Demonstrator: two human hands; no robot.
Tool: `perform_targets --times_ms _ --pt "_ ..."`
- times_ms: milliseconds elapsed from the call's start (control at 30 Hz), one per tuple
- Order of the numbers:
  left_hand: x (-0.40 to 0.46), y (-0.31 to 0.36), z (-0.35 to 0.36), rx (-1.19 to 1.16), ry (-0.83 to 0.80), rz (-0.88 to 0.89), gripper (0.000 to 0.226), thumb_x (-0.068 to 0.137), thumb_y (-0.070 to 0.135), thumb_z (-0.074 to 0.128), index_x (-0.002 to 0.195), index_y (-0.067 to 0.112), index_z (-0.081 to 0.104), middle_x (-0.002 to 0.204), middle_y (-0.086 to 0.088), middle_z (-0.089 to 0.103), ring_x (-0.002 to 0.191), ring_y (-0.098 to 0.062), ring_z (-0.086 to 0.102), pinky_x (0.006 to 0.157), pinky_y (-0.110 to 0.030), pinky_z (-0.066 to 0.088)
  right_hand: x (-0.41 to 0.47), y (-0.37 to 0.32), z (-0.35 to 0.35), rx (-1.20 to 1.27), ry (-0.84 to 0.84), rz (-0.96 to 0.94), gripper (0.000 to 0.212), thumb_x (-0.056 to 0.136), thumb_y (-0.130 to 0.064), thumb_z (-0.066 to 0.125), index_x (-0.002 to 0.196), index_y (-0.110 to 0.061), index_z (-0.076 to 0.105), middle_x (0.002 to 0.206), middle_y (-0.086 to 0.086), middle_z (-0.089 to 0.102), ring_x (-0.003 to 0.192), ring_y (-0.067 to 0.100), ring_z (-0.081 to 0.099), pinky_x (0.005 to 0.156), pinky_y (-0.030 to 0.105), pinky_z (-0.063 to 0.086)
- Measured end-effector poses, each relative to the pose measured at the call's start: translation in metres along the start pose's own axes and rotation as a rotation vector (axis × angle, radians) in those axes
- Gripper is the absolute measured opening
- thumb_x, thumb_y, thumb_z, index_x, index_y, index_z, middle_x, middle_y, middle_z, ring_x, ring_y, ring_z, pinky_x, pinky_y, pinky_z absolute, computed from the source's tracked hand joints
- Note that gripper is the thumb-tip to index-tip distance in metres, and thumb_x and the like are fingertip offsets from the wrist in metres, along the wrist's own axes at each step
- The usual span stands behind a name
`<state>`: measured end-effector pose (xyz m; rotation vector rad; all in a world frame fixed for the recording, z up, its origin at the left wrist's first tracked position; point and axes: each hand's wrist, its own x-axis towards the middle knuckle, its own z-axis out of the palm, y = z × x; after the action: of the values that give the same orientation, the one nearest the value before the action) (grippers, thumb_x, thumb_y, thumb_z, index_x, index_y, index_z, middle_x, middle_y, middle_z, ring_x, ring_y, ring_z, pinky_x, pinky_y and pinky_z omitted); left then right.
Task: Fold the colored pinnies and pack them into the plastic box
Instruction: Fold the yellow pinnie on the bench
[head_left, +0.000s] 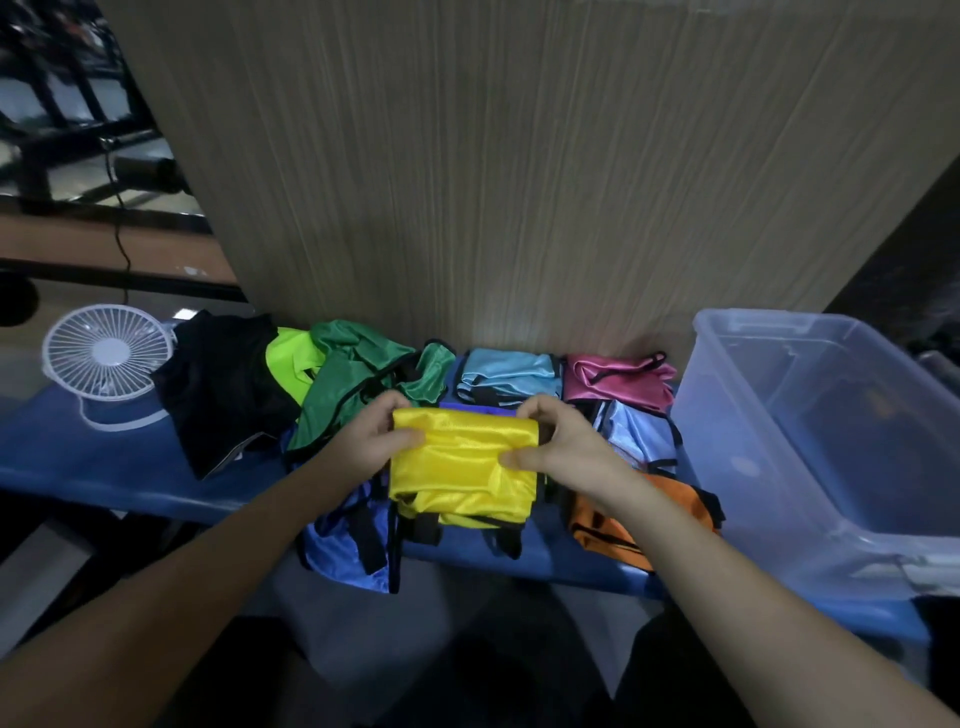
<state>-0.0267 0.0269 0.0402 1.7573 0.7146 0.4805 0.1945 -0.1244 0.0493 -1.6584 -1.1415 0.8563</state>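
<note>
left arm (171, 582): bare as far as I can see it, no sleeve, watch or band.
right arm (737, 587): bare too, wrist unadorned.
left hand (371, 441): no glove, no ring that I can make out.
right hand (563, 447): ungloved, short nails.
legs: dark clothing, I think, below both arms at the frame's bottom edge; too dim for detail.

plastic box (831, 415) cut off at right edge; blue pinny (348, 540) mostly under yellow pinny (462, 467)
</note>
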Motion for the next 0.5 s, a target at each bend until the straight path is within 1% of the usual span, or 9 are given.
perform_targets --times_ms 67,100,133,200,267,300,367,433,500 --pt "0.013 0.011 0.004 -0.036 0.071 -0.034 0.008 0.097 0.005 0.06 0.1 0.006 0.052 0.084 -0.009 0.061 0.073 -0.01 0.061 0.059 -0.017 0.048 0.009 -0.005 -0.005 0.066 0.081 0.02 0.043 0.066 -0.012 0.088 0.093 -0.024 0.057 0.094 0.0 0.063 0.085 0.016 0.061 0.08 0.043 0.054" --pt "0.019 0.016 0.006 -0.051 0.094 -0.042 0.012 0.098 0.008 0.059 0.109 0.007 0.053 0.091 -0.01 0.065 0.078 -0.014 0.064 0.061 -0.019 0.051 0.014 -0.006 -0.007 0.084 0.124 0.033 0.044 0.067 -0.011 0.088 0.095 -0.024 0.058 0.095 0.001 0.063 0.083 0.017 0.064 0.079 0.045 0.056" --pt "0.026 0.02 0.007 -0.068 0.108 -0.045 0.018 0.099 0.01 0.059 0.116 0.01 0.053 0.096 -0.011 0.068 0.08 -0.016 0.066 0.063 -0.02 0.053 0.018 -0.008 -0.009 0.106 0.163 0.043 0.045 0.068 -0.008 0.087 0.098 -0.024 0.058 0.095 0.002 0.064 0.08 0.017 0.065 0.076 0.044 0.057" --pt "0.04 0.026 0.008 -0.102 0.114 -0.045 0.026 0.099 0.013 0.06 0.124 0.016 0.052 0.102 -0.01 0.071 0.081 -0.017 0.07 0.066 -0.023 0.055 0.028 -0.01 -0.014 0.13 0.236 0.047 0.047 0.072 -0.001 0.084 0.106 -0.018 0.056 0.094 0.002 0.062 0.072 0.01 0.063 0.069 0.035 0.057" --pt "0.052 0.029 0.01 -0.103 0.091 -0.034 0.028 0.099 0.016 0.06 0.126 0.02 0.052 0.104 -0.015 0.07 0.081 -0.02 0.07 0.067 -0.029 0.056 0.039 -0.006 -0.019 0.077 0.312 0.048 0.048 0.072 0.0 0.084 0.109 -0.013 0.055 0.092 0.0 0.058 0.071 0.007 0.058 0.064 0.029 0.054" --pt "0.057 0.027 0.011 -0.079 0.08 -0.024 0.026 0.1 0.016 0.06 0.125 0.021 0.053 0.104 -0.019 0.069 0.081 -0.022 0.069 0.068 -0.031 0.055 0.044 -0.004 -0.02 0.043 0.334 0.055 0.048 0.072 -0.003 0.084 0.108 -0.013 0.054 0.092 0.0 0.056 0.072 0.009 0.055 0.064 0.031 0.053" --pt "0.07 0.022 0.016 -0.002 0.083 -0.001 0.022 0.1 0.018 0.06 0.12 0.025 0.055 0.102 -0.024 0.064 0.081 -0.026 0.065 0.069 -0.035 0.051 0.053 0.001 -0.022 -0.043 0.354 0.083 0.049 0.066 -0.014 0.085 0.103 -0.022 0.055 0.095 0.005 0.059 0.075 0.015 0.057 0.069 0.04 0.055" --pt "0.082 0.014 0.022 0.047 0.095 0.002 0.022 0.099 0.02 0.061 0.119 0.027 0.056 0.104 -0.014 0.061 0.091 -0.026 0.064 0.074 -0.032 0.05 0.062 0.011 -0.022 -0.153 0.336 0.119 0.05 0.061 -0.027 0.082 0.102 -0.031 0.054 0.11 0.012 0.06 0.084 0.021 0.061 0.072 0.039 0.056" --pt "0.09 0.004 0.026 0.085 0.075 -0.032 0.031 0.096 0.025 0.066 0.125 0.03 0.055 0.122 -0.003 0.051 0.111 -0.019 0.057 0.086 -0.027 0.047 0.067 0.019 -0.02 -0.301 0.278 0.146 0.053 0.071 -0.023 0.081 0.117 -0.024 0.055 0.12 0.01 0.05 0.094 0.024 0.057 0.081 0.029 0.046"
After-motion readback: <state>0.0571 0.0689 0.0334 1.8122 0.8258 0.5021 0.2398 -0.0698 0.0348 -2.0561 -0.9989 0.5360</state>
